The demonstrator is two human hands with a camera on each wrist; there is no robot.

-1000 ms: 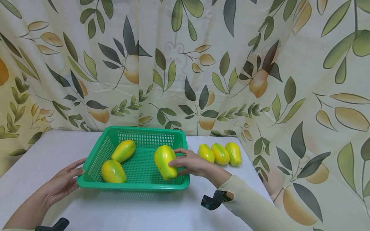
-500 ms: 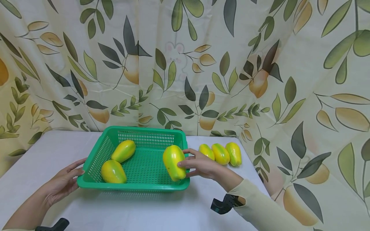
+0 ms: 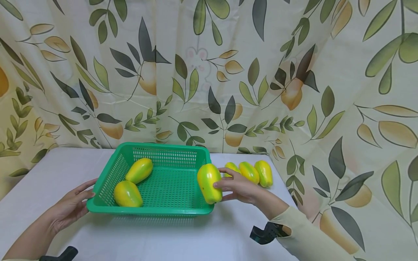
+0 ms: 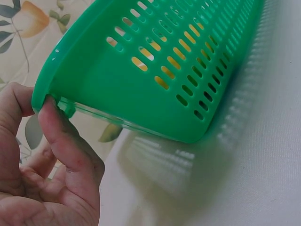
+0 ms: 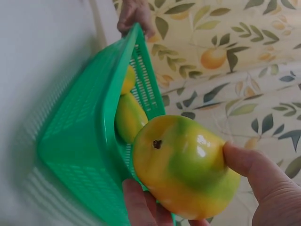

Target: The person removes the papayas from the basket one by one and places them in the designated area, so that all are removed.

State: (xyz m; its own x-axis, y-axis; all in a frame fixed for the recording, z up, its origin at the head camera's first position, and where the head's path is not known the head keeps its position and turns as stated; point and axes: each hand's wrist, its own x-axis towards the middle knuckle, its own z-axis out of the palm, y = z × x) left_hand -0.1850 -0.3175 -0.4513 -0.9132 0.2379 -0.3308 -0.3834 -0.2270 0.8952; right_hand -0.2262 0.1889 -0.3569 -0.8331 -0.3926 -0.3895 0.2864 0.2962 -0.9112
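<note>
My right hand [image 3: 240,186] grips a yellow-green papaya [image 3: 209,183] between thumb and fingers, over the right rim of the green plastic basket [image 3: 153,210]. In the right wrist view the held papaya [image 5: 186,167] shows a dark stem spot, and part of the basket [image 5: 80,127] lies behind it. With thumb and finger, my left hand [image 3: 72,204] pinches the basket's left rim; the left wrist view shows this hand [image 4: 61,165] at the rim corner. Inside the basket, on the left, lie two papayas, one farther back [image 3: 139,170] and one nearer [image 3: 128,194].
Right of the basket, three more papayas stand in a row on the white-covered table [image 3: 156,239]: a partly hidden one [image 3: 232,167], a middle one [image 3: 249,173] and a right one [image 3: 263,174]. A leaf-patterned curtain [image 3: 202,119] hangs behind the table.
My right hand has moved to the right with the papaya, from above the basket's inside to its right rim. The left hand and the basket have stayed put.
</note>
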